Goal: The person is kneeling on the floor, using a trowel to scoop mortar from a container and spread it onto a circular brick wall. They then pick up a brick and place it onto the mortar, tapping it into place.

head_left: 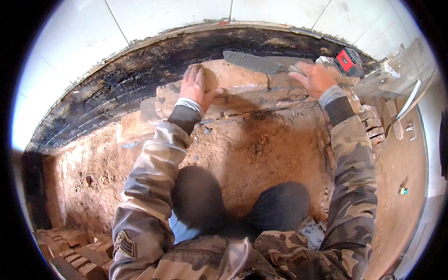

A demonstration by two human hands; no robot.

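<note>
My left hand [195, 88] lies on the left end of a pale orange brick [240, 78] in a low brick course, fingers laid over the masonry and thumb stretched out along the front. In my right hand [317, 79] is a trowel, closed around its handle, which the fingers mostly hide. The trowel's grey blade [249, 61] points left and lies along the back of the brick, at its top edge. Beneath this brick runs a lower row of bricks [275, 95] with grey mortar in the joints.
Behind the bricks runs a blackened strip of wall [154, 60] below white panels [172, 18]. A red and black box-shaped device [347, 61] sits right of my right hand. Bricks are stacked [372, 122] at right and piled [77, 256] at lower left. Bare earth [261, 144] lies before my knees.
</note>
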